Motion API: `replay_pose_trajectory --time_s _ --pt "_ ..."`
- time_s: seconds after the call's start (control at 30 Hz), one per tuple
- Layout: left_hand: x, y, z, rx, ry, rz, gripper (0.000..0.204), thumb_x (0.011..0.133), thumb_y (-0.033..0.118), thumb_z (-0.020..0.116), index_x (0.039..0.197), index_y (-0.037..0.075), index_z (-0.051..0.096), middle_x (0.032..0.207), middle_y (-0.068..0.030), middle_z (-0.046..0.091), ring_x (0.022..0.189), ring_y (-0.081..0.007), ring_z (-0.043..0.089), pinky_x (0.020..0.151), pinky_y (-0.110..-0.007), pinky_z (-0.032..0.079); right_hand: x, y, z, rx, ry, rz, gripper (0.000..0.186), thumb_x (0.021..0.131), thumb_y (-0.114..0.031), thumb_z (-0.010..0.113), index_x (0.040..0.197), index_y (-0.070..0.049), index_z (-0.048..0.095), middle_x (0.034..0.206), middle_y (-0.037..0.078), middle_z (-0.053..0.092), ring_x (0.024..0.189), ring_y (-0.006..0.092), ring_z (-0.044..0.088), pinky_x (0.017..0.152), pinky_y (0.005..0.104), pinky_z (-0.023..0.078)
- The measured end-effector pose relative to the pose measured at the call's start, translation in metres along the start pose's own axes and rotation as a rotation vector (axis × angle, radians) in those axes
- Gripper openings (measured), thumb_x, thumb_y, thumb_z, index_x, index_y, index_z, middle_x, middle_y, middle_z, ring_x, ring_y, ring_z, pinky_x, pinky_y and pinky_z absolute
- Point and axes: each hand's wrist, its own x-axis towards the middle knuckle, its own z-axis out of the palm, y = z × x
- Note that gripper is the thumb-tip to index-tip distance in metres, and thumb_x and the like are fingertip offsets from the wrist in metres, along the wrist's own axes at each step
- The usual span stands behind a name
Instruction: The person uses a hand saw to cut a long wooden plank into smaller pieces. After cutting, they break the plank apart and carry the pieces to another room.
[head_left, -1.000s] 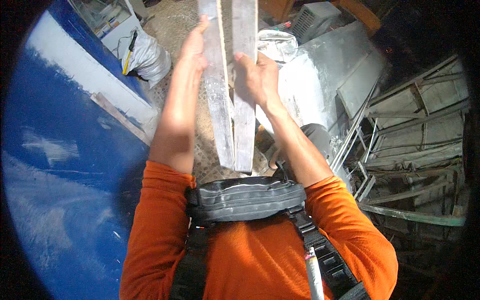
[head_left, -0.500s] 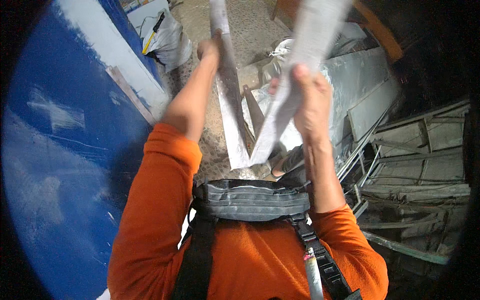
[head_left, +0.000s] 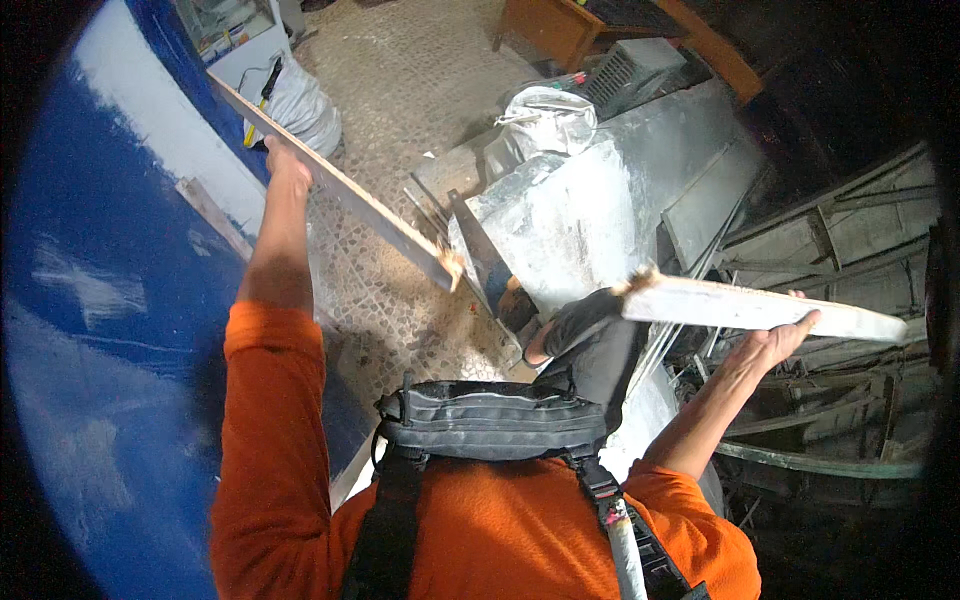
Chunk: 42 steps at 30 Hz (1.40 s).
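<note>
My left hand is closed around a narrow wooden board, which slants from the blue panel at upper left toward the middle. Its near end is ragged, with pale splintered wood. Out to the right, my right hand grips a second board piece, white-faced and held nearly level. The inner end of that piece is splintered too. A wide gap separates the two broken ends. Between them, lower down, lies what looks like a hand saw on its edge against a white-smeared sheet.
A blue panel rises along the left. A white sack stands beyond it on the pebbled floor. Another white bag sits ahead. Metal frames and strips crowd the right side. My leg extends below the right board.
The board pieces, whose near ends met in a V, are now apart with splintered ends showing. My left hand has moved left, my right hand outward to the right and nearer.
</note>
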Motion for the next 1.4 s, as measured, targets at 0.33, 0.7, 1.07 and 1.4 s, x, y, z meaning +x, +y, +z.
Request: replay_pose_trajectory --time_s 0.33,0.7,1.07,1.4 --pt "-0.1 -0.03 0.075 0.059 -0.24 0.094 0.075 0.1 0.063 0.051 0.145 0.003 0.045 0.151 -0.0154 0.046 0.135 -0.0314 0.047 0.114 -0.045 0.037 -0.02 0.121 -0.007 0.056 0.007 0.153 0.049 0.103 -0.036 0.061 0.122 0.008 0.055 0.101 0.021 0.069 0.086 0.0298 0.068 0.079 0.0429 0.057" --pt "-0.152 -0.05 -0.005 0.637 -0.354 0.637 0.038 0.098 0.02 0.069 0.128 0.0 0.059 0.122 -0.0102 0.066 0.105 -0.0191 0.064 0.096 -0.034 0.049 -0.072 0.137 0.014 -0.097 -0.172 -0.045 0.034 0.101 -0.025 0.066 0.108 0.008 0.063 0.099 0.013 0.066 0.081 0.0216 0.066 0.078 0.0352 0.058" --pt "-0.184 -0.061 -0.034 0.328 -0.39 0.293 0.033 0.102 0.018 0.06 0.13 0.002 0.05 0.106 -0.0147 0.065 0.084 -0.0255 0.07 0.071 -0.038 0.058 -0.112 0.127 0.08 -0.082 -0.44 -0.088 0.04 0.106 -0.043 0.054 0.089 -0.007 0.057 0.074 0.001 0.056 0.063 0.0114 0.055 0.056 0.0281 0.045" --pt "-0.2 -0.032 -0.04 0.203 -0.266 0.346 0.034 0.103 0.027 0.061 0.118 -0.002 0.057 0.106 -0.0168 0.066 0.092 -0.0271 0.069 0.083 -0.041 0.057 -0.105 0.123 0.06 -0.116 -0.503 -0.387 0.033 0.101 -0.034 0.067 0.09 -0.006 0.056 0.084 -0.001 0.058 0.074 0.0085 0.051 0.067 0.025 0.043"
